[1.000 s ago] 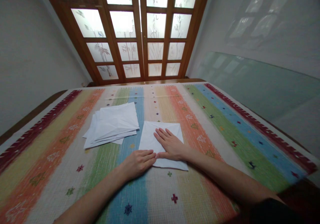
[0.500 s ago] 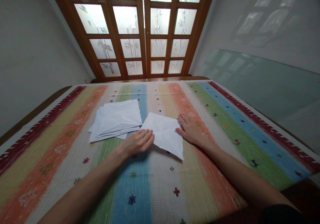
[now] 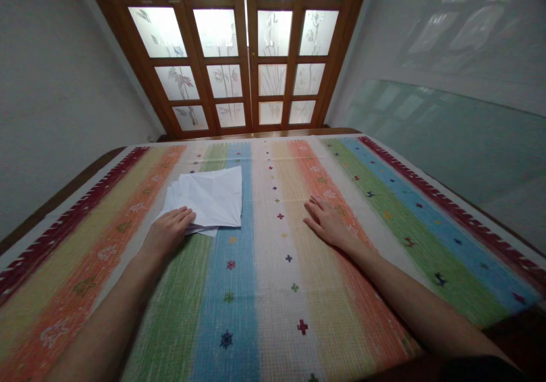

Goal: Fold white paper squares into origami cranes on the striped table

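A loose stack of creased white paper sheets [image 3: 213, 194] lies on the striped tablecloth [image 3: 273, 279], left of the middle. At the stack's near left corner my left hand [image 3: 170, 227] has its fingers closed over the edge of the top sheet. The top sheet covers most of those beneath, whose edges stick out on the left and at the front. My right hand [image 3: 326, 221] rests on the cloth's yellow and orange stripes, right of the middle, fingers stretched out and holding nothing.
The cloth covers a table whose wooden rim [image 3: 106, 157] shows at the far left. Wooden doors with frosted panes [image 3: 215, 32] stand behind it. A pale glass-like panel [image 3: 439, 132] leans along the right wall.
My left hand has moved left with the white sheet that lay between my hands, and that sheet is now on top of the stack. My right hand has barely moved.
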Demonstrator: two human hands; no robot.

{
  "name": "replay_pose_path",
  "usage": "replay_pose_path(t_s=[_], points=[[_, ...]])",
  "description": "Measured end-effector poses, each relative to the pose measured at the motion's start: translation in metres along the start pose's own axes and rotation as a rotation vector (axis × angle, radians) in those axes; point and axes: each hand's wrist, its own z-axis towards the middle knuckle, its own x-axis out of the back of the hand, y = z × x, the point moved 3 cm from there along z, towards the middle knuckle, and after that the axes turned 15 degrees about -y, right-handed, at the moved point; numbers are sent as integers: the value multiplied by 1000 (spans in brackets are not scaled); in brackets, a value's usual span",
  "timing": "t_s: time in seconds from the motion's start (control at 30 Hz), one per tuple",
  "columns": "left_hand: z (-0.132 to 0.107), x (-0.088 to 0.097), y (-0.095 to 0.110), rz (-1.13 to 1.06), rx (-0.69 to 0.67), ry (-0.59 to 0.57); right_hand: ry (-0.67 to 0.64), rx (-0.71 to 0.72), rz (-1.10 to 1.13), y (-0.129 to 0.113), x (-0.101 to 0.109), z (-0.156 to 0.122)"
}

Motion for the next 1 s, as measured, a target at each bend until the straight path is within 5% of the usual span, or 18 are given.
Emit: replay_pose_path(t_s=[0.1, 0.27, 0.47, 0.67, 0.83, 1.0], points=[[1, 6, 8, 116, 204, -229, 2, 14, -13, 0, 0, 0], [36, 35, 50, 180, 372, -240, 37, 27, -12, 1, -2, -1], [79, 0, 84, 92, 226, -262, 42, 23, -13, 0, -3, -2], [75, -25, 41, 44, 323, -368, 40, 26, -21, -3, -2, -2], [61, -27, 12, -23, 192, -468, 50, 32, -24, -3, -2, -3], [49, -27, -11, -93, 141, -421, 46, 42, 0, -2, -2, -3]])
